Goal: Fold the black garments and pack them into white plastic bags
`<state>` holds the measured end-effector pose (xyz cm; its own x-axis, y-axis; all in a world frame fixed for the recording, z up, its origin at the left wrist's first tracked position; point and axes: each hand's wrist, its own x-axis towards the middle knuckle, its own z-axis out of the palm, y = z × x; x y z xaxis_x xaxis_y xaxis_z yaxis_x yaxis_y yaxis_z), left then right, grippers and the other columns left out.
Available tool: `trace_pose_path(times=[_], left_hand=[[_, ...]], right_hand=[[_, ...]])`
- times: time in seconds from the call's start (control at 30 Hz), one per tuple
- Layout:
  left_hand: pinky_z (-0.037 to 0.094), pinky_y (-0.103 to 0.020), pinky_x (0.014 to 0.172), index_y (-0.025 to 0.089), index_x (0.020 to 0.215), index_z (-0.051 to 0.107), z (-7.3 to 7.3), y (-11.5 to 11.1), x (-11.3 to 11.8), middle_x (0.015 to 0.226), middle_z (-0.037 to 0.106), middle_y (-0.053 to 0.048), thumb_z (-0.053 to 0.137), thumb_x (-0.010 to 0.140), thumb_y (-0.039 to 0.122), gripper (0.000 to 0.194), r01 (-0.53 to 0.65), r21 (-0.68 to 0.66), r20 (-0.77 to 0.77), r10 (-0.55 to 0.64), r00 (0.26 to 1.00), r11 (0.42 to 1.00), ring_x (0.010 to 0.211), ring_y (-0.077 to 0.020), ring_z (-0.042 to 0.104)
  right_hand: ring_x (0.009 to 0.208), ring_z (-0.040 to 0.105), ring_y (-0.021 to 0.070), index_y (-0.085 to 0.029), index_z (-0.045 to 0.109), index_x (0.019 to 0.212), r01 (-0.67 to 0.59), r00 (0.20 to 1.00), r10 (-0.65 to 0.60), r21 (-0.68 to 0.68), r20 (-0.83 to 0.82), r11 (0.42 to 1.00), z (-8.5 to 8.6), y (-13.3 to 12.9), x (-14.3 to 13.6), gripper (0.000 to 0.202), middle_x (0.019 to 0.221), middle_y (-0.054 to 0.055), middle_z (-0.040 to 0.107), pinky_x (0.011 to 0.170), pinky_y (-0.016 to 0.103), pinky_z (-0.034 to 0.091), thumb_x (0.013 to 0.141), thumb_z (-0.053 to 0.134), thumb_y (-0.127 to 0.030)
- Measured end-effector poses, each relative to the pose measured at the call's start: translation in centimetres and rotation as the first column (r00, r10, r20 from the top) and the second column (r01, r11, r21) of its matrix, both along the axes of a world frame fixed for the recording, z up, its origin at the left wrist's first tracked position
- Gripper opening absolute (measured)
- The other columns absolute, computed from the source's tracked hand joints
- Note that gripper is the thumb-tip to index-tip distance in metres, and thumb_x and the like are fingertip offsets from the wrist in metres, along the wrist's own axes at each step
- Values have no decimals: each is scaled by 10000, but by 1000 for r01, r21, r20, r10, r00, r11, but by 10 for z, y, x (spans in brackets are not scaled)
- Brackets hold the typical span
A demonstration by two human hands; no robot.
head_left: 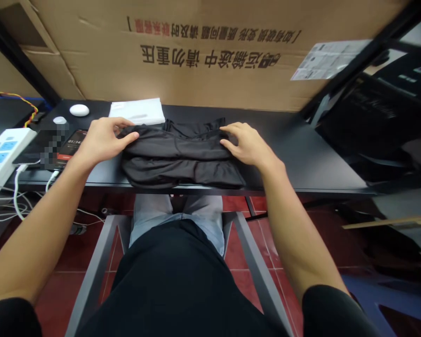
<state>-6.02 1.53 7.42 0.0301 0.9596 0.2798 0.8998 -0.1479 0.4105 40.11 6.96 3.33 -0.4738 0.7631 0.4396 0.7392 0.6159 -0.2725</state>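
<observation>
A black garment (182,147) lies folded in wide bands across the black desk (287,154), right in front of me. Its exact kind does not show. My left hand (103,139) pinches the upper left end of the cloth between thumb and fingers. At the upper right end, my right hand (247,144) grips the fabric the same way, thumb below and fingers above. A lower fold of the cloth rests along the desk's front edge, and a narrow part sticks out behind the upper band.
Behind the garment lies a white packet (136,111). A white mouse-like object (79,110), a phone (72,145) and a power strip (3,157) with cables are at the left. A large cardboard sheet (214,84) stands along the back. Black bags (368,112) are at the right.
</observation>
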Motion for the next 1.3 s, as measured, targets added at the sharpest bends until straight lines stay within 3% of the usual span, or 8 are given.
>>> trace_pose_path(times=[0.23,0.37,0.5,0.63,0.8,1.0,1.13,1.3], left_hand=[[605,-483,1098,260,1162,842,2,10,9,1196,855,-16,676,975,662,473,27,87,70,-33,997,996,1113,-289,732],[634,-533,1138,270,1200,787,12,-9,3,1268,838,53,713,1030,684,453,119,166,255,-159,954,979,1141,-241,722],[597,-615,1246,275,1102,740,17,-42,-4,1287,867,25,825,1002,543,299,282,168,439,-328,837,945,1253,-268,765],[601,-665,1246,292,969,730,10,-70,-14,1268,887,-3,829,950,454,191,410,34,426,-385,819,911,1287,-313,798],[640,-572,1190,362,935,819,4,-81,-28,1227,894,-18,827,888,487,134,548,-149,298,-491,819,823,1235,-339,823],[645,-583,1115,369,1046,876,19,-58,-5,1092,880,59,778,946,676,338,350,-21,160,-342,926,937,1054,-332,788],[608,-539,1149,326,1250,885,24,-17,31,1294,845,-44,739,965,606,425,468,-8,-66,-468,881,884,1161,-330,773],[537,-521,1243,345,1074,912,18,31,59,1310,844,-66,788,907,479,247,512,-117,-217,-525,823,851,1383,-370,734]], right_hand=[[1191,761,434,-299,861,1161,9,998,-9,-3,-63,1000,3,10,2,269,1231,140,829,1124,686,635,1021,771,-509],[1200,788,403,-314,831,1197,51,965,-44,20,-259,998,15,-13,3,233,1250,104,849,1084,617,675,1009,788,-445],[1242,817,411,-330,805,1109,-24,935,5,-48,-353,999,24,-56,8,150,1274,70,878,1112,634,670,968,800,-380],[1162,857,381,-342,741,919,-166,944,128,-101,-305,981,21,-102,15,81,1270,25,894,1081,598,692,927,822,-347],[1207,857,381,-381,811,986,-245,954,193,-225,-227,943,15,-129,24,153,1312,18,892,1113,600,694,965,865,-523],[1204,858,370,-380,890,989,-233,937,161,-211,-311,949,27,-109,23,406,1234,29,909,1180,587,661,1109,655,-688],[1289,819,392,-364,906,1124,-135,981,117,-114,-156,984,30,-67,10,233,1380,33,872,1227,618,631,1034,800,-551],[1342,777,427,-313,870,1051,-204,977,210,-145,24,968,24,-22,4,154,1410,90,846,1235,674,602,1015,777,-430]])
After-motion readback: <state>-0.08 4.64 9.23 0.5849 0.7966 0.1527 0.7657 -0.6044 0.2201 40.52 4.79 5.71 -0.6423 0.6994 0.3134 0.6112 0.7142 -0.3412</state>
